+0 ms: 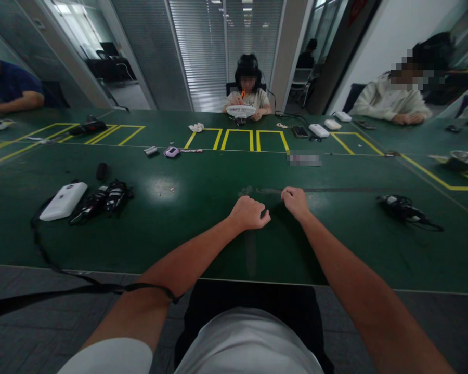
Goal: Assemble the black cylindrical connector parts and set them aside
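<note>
Both my arms reach forward over the green table. My left hand rests on the tabletop as a loose fist, fingers curled under. My right hand lies just to its right, also curled into a fist with knuckles up. The two hands sit close together, a small gap between them. Nothing shows inside either fist. A black strap crosses my left forearm near the elbow.
A white power bank and a bundle of black cables lie at the left. Another black cable bundle lies at the right. Yellow taped rectangles mark the far side, where a person sits with a white bowl. Other people sit at both far corners.
</note>
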